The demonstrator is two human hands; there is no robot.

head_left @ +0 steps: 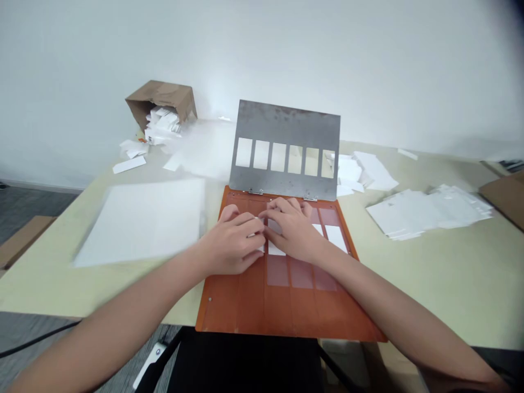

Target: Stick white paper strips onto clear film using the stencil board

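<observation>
An orange rigid board [282, 300] lies on the table, hinged at its far edge to a raised grey steel plate [284, 147] with a row of rectangular windows. My left hand [231, 243] and my right hand [292, 229] meet over the board's middle, fingertips bent down onto white paper strips [276, 249]. The fingers hide most of these strips, so I cannot tell if there is one or more. Further white strips [335, 237] lie in the board's translucent panels to the right.
A large white sheet [141, 221] lies left of the board. Stacks of white paper [428, 213] sit on the right, with loose pieces [366, 170] behind the plate. A tipped cardboard box [161, 101] spills white strips at the far left. A wall stands behind the table.
</observation>
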